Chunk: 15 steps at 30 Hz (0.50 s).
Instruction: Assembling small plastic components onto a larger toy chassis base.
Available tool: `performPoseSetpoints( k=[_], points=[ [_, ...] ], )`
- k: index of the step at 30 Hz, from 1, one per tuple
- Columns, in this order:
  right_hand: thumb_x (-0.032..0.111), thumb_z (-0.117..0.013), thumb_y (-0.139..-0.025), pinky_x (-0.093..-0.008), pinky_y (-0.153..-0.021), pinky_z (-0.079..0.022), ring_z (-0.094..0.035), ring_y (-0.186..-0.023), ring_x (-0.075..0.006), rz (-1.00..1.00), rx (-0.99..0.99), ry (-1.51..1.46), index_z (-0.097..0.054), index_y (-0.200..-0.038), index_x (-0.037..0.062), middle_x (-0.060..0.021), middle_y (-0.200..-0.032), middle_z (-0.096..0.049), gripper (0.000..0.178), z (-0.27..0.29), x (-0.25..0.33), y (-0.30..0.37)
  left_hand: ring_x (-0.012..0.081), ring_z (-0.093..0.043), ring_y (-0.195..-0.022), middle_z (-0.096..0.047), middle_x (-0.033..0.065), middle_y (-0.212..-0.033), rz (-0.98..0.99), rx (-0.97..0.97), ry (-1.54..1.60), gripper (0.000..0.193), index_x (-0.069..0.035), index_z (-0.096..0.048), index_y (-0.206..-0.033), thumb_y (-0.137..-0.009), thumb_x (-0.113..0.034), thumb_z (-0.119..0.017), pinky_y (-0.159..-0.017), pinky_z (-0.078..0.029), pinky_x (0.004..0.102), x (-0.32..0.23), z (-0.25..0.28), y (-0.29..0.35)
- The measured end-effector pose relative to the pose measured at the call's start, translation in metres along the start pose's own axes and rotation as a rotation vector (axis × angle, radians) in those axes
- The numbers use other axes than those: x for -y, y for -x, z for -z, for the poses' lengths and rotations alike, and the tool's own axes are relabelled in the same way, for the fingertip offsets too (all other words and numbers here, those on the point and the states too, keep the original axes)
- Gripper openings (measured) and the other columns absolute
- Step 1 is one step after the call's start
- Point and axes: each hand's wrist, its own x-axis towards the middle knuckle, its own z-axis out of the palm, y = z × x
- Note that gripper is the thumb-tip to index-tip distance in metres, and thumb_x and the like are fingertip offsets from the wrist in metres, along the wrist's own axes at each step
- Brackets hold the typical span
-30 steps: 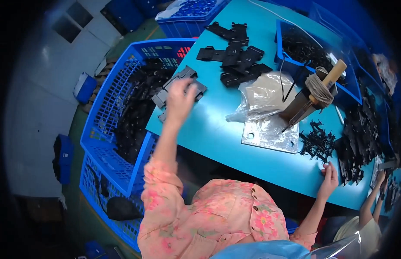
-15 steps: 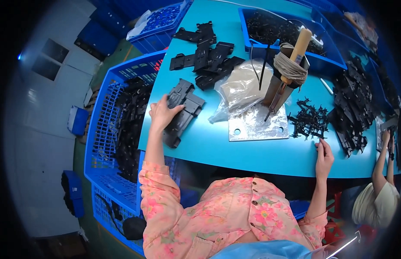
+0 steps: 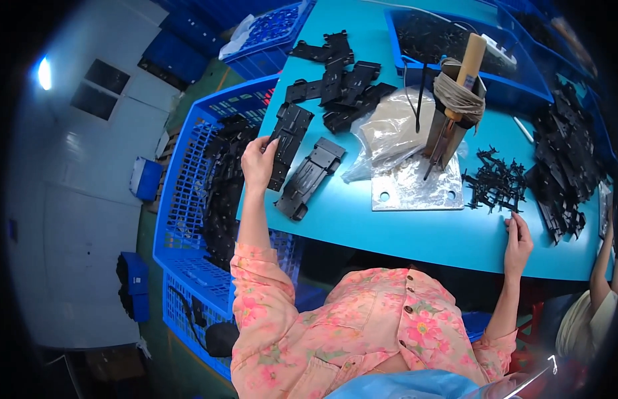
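Note:
At the table's left edge, my left hand (image 3: 257, 165) grips the side of a black plastic chassis plate (image 3: 295, 126), thumb on top. A second chassis plate (image 3: 311, 177) lies slanted on the table just right of it, apart from my fingers. My right hand (image 3: 518, 241) rests at the front edge of the table, thumb and fingers pinched together. Whatever they hold, if anything, is too small to make out. Right above those fingertips is a loose pile of small black branched parts (image 3: 496, 181).
More chassis plates lie heaped (image 3: 335, 83) farther back. A metal stand (image 3: 418, 193) holds a wooden-handled tool (image 3: 471, 63) beside a plastic bag (image 3: 392, 123). Blue crates (image 3: 182, 193) stand left; a blue bin (image 3: 475, 80) sits behind. A stack of black plates (image 3: 565, 159) and a co-worker's arm (image 3: 603, 266) are at right.
The two chassis plates, close together before, are now apart; my left hand has shifted one away to the upper left. My right hand stays by the small parts. The whole view has shifted slightly.

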Motion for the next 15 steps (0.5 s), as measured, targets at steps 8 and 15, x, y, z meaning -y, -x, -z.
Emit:
performPoseSetpoints(
  k=[8,15],
  points=[
    [0.011,-0.049,-0.087,-0.0218,-0.068,-0.042,-0.053,-0.074,-0.0092,-0.007,-0.024,-0.039,-0.057,-0.105,-0.0014,-0.0056,-0.084,-0.061,0.023,0.008,-0.011,-0.004,0.0104,-0.059,-0.07,-0.062,0.0078,-0.083,0.444,0.377,0.959,0.02,0.005,-0.056,-0.096,-0.082,-0.009,-0.056,-0.063,-0.047,0.0208,-0.059,0.023,0.052],
    [0.008,-0.05,-0.085,-0.0232,-0.068,-0.046,-0.057,-0.075,-0.0124,-0.085,0.141,-0.306,-0.058,-0.101,-0.0017,-0.0078,-0.083,-0.062,0.021,-0.022,0.065,0.047,0.0116,-0.058,-0.079,-0.061,0.0077,-0.089,0.644,0.427,1.138,0.018,0.003,-0.055,-0.097,-0.082,-0.007,-0.055,-0.072,-0.046,0.0236,-0.088,-0.003,0.128]
  ],
)
